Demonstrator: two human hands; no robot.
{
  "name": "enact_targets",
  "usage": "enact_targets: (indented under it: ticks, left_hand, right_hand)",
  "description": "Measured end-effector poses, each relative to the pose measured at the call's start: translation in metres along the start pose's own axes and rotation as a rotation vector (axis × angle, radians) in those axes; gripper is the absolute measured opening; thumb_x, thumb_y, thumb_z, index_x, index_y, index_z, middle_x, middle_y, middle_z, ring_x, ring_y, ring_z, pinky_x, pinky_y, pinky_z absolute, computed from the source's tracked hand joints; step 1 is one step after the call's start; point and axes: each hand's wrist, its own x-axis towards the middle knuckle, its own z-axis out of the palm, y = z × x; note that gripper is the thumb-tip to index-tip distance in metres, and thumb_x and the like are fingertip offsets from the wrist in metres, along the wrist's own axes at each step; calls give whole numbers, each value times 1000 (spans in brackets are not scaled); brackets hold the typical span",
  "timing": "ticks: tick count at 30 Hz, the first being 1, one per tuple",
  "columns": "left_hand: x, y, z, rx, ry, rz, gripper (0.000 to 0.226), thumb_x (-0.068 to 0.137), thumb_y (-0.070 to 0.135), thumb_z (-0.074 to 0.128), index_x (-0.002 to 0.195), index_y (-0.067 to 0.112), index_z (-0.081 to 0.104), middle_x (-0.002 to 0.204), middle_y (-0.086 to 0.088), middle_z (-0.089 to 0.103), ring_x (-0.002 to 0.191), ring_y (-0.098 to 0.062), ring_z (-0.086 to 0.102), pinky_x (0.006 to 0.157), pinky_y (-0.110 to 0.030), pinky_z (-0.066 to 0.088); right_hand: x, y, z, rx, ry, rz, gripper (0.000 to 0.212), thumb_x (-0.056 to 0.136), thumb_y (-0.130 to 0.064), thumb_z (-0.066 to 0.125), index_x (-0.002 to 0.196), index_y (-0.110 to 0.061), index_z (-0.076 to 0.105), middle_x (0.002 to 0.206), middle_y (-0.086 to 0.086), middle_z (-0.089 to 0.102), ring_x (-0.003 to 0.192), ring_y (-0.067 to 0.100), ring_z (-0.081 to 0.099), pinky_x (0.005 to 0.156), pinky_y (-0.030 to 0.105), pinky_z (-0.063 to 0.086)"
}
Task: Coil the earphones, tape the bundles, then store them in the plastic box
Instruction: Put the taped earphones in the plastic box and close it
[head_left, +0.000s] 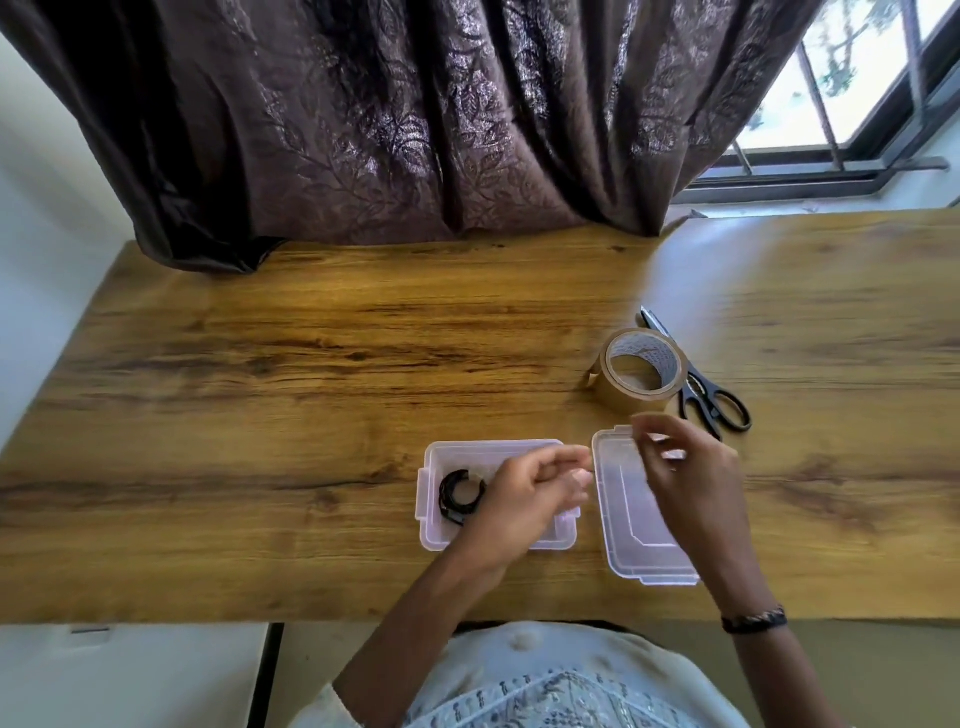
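Black coiled earphone bundle, a tight ring of cable with what looks like clear tape across part of it, lies flat in the left half of the translucent rectangular plastic box; the box sits open on the wood-grain table, near your edge. Its translucent lid lies flat just to the right of the box, separate from it, long side running away from you. Your left hand is over the right half of the box, fingers loosely curled and pointing toward the lid; motion blur at the fingertips, so you can't tell if it pinches anything, and nothing is visibly gripped. It covers the right edge of the bundle but contact is unclear. Your right hand hovers above the far end of the lid, fingers relaxed and slightly spread, thumb and forefinger near each other, also blurred; no object seen in it, touching the lid or not can't be told. A dark braided band sits on your right wrist. Behind the lid, a roll of brown packing tape stands on the table, and black-handled scissors lie just beyond it, partly hidden by the roll.
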Motion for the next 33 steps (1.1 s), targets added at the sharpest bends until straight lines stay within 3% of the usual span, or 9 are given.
enact_targets:
  ticks: [2,5,9,13,17,22,25,28,33]
  left_hand:
    - [-1,2,19,49,-133,-66,31,97,18,53,128,15,54,120,5,60,104,-8,63,88,-16,49]
    - [4,-6,40,124,-197,-116,38,97,22,53,134,14,51,126,-1,55,115,-9,53,96,-15,43]
    - [11,-14,58,184,-165,-197,44,95,31,55,137,22,46,138,2,44,116,-1,38,76,-5,35]
    - [13,-17,63,187,-120,-231,44,95,32,56,137,21,46,143,-2,41,117,-3,35,92,-17,31]
    - [12,-15,62,185,-102,-225,39,96,30,54,134,21,49,142,-1,42,113,-3,35,89,-17,29]
    - [4,-10,59,138,-99,-215,35,94,33,56,129,28,52,142,1,44,121,-2,35,94,-22,32]
    - [-6,0,55,46,-71,-154,39,94,29,56,132,29,48,142,3,41,132,-7,36,108,-29,34]
    - [-16,12,41,-70,4,-89,41,94,28,56,134,31,45,140,9,42,130,-8,41,109,-33,37]
    - [-22,19,-4,-321,193,-24,29,98,26,46,122,19,59,124,0,65,114,-11,61,97,-28,49]
  right_hand:
    - [-3,21,-8,-60,21,73,13,90,-16,65,101,-17,73,95,0,74,76,15,67,68,35,56]
    - [-14,47,-13,-151,-9,119,21,88,-15,66,108,-8,70,104,9,72,88,25,67,77,41,54]
    - [-23,65,-16,-194,-40,206,27,88,-13,66,114,-6,66,110,12,67,95,28,64,82,40,53]
    - [-26,69,-13,-114,-78,264,27,89,-14,65,115,-9,65,108,10,69,93,23,65,82,39,54]
    - [-26,67,-14,-7,-77,295,27,89,-13,66,116,-8,65,109,9,69,91,17,62,78,25,46]
    - [-21,74,-21,120,-57,373,30,87,-16,69,117,-10,66,108,8,69,98,22,65,85,32,51]
    - [-14,66,-36,391,-64,429,31,86,-14,70,117,-12,66,110,9,68,103,27,66,79,29,57]
    - [-7,30,-52,586,-162,340,29,86,-17,69,115,-18,65,114,7,65,95,24,68,67,21,58]
    - [-7,-43,-49,593,-289,-78,23,89,-19,65,111,-24,67,102,-7,74,89,11,70,70,24,57]
